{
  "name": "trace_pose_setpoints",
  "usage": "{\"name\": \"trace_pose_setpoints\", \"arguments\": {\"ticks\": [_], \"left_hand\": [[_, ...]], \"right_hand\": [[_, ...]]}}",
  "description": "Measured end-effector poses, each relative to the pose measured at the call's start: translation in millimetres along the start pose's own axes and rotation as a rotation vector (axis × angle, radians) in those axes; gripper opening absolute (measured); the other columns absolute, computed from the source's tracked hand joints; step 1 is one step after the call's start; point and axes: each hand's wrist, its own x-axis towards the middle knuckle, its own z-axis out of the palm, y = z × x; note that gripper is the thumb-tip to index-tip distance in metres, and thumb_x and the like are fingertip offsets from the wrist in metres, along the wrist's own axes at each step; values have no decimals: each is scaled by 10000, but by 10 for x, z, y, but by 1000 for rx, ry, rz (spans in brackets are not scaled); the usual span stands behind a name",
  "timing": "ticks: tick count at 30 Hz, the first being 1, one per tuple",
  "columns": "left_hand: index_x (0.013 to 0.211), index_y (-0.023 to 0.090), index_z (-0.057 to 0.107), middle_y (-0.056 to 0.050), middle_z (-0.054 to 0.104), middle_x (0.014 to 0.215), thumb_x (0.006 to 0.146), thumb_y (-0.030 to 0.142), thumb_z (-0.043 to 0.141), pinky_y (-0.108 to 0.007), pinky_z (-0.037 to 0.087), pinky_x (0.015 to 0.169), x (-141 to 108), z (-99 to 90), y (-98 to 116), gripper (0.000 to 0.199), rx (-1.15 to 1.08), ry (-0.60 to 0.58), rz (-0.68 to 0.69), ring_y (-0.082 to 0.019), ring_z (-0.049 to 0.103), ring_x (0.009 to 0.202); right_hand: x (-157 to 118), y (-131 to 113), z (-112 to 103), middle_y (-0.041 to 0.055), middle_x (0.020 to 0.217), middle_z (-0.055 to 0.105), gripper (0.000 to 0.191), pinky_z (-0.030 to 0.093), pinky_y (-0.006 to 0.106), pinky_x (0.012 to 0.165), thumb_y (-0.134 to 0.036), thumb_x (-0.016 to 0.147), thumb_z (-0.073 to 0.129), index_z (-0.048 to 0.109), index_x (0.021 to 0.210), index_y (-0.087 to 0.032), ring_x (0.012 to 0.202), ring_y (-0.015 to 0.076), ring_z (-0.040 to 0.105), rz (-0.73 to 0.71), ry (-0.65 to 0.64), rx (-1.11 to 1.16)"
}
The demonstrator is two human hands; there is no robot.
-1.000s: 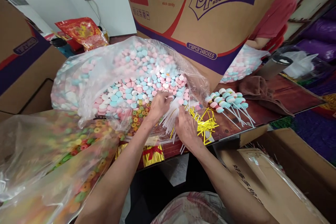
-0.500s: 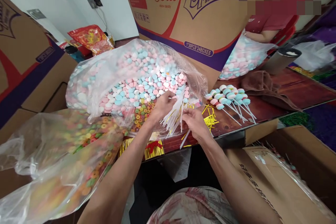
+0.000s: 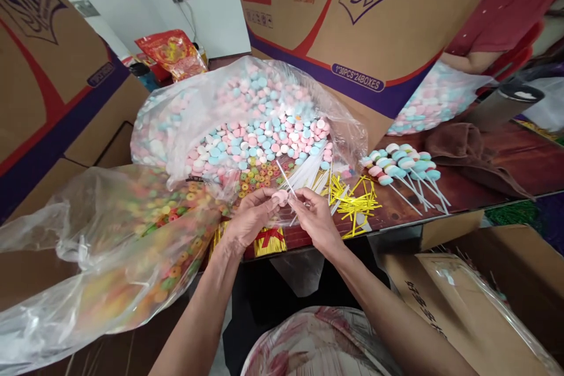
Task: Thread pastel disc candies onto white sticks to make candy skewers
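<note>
My left hand (image 3: 255, 214) pinches a pink candy (image 3: 279, 197) near the table's front edge. Between the fingers of my right hand (image 3: 315, 214) is a white stick (image 3: 286, 177), tilted, its lower part against the candy. Behind my hands lie loose white sticks (image 3: 308, 173) and small ring candies (image 3: 264, 176). An open clear bag of pink, blue and white candies (image 3: 259, 135) spreads beyond them. Yellow ties (image 3: 356, 202) are scattered right of my right hand. Further right lie several finished candy skewers (image 3: 403, 161) with white sticks.
A large printed carton (image 3: 352, 29) stands behind the candy bag. On the left is a bag of ring candies (image 3: 145, 247). A brown cloth (image 3: 467, 150) and a tumbler (image 3: 506, 103) are at right, with a person in red (image 3: 506, 17) behind. Open carton (image 3: 506, 270) lower right.
Both hands have come together nearer the table edge, away from the stick pile. The left now holds a pink candy and the right a single stick. The view has shifted, with objects appearing further right.
</note>
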Motion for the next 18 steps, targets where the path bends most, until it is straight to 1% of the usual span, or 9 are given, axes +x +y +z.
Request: {"name": "trace_pose_setpoints", "arguments": {"ticks": [3,7,10,12,13,16,18], "left_hand": [[838,184,769,-46,748,872,664,326,896,-287,526,803,-104,-30,-45,258,-25,8,11,-149,666,815],[840,185,763,-31,730,832,694,354,878,-286,524,799,-186,-67,-76,251,17,25,67,-143,651,794],[873,181,742,-28,721,841,754,397,831,-279,516,816,-206,-78,-97,262,77,61,140,-139,648,806],[901,176,717,-27,709,825,784,422,800,-275,513,808,-201,-80,-111,284,127,118,208,-137,647,792],[906,178,699,-21,699,804,787,432,794,-272,512,790,-192,-83,-117,296,147,159,249,-133,643,767],[970,208,650,1,689,803,762,439,807,-268,510,721,-153,-107,-112,348,168,296,362,-123,625,683],[1069,233,647,-13,713,900,763,435,800,-278,516,721,-126,-137,-90,398,184,370,402,-140,645,720]], "right_hand": [[-32,3,83,-51,591,472,298,208,217,387,-489,815,677,670,812,-191,447,74,284,-15,33,-2],[-51,27,141,-42,610,488,321,198,217,386,-515,804,704,669,814,-196,446,71,274,-13,-21,3],[-50,49,139,-52,583,430,355,199,214,392,-529,853,664,600,727,-203,446,70,255,-14,-66,5],[-60,55,124,-56,561,408,395,200,212,396,-528,899,619,549,684,-204,444,70,255,-10,-97,-2],[-72,54,116,-55,559,425,386,206,211,397,-519,915,604,553,699,-203,441,70,267,-8,-115,-9],[-137,40,93,-42,578,520,278,256,207,402,-462,946,571,614,860,-201,431,81,353,-13,-178,-63],[-195,25,82,-32,608,570,232,309,204,417,-415,970,532,608,921,-202,436,87,415,-22,-221,-120]]}}
